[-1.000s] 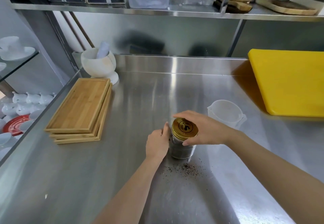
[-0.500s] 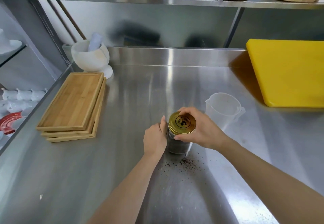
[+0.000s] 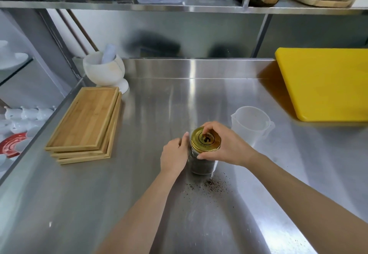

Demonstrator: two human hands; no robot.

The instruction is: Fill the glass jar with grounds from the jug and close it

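Observation:
The glass jar (image 3: 203,166), dark with grounds, stands upright in the middle of the steel counter (image 3: 139,204). A gold lid (image 3: 207,143) with a black emblem sits on its mouth. My right hand (image 3: 229,146) grips the lid's rim, thumb at the near edge and fingers over the far edge. From the left, my left hand (image 3: 174,154) wraps the jar's glass body. The translucent plastic jug (image 3: 250,124) stands upright just behind and to the right of the jar, and it looks empty.
Spilled grounds (image 3: 211,184) dot the counter in front of the jar. A stack of bamboo trays (image 3: 85,124) lies at left, with a white mortar and pestle (image 3: 104,70) behind it. A yellow cutting board (image 3: 326,82) leans at the back right. A shelf (image 3: 179,7) runs overhead.
My right hand has turned on the lid, its thumb swinging round to the near edge. My left hand has kept its hold on the jar. The camera view has shifted slightly.

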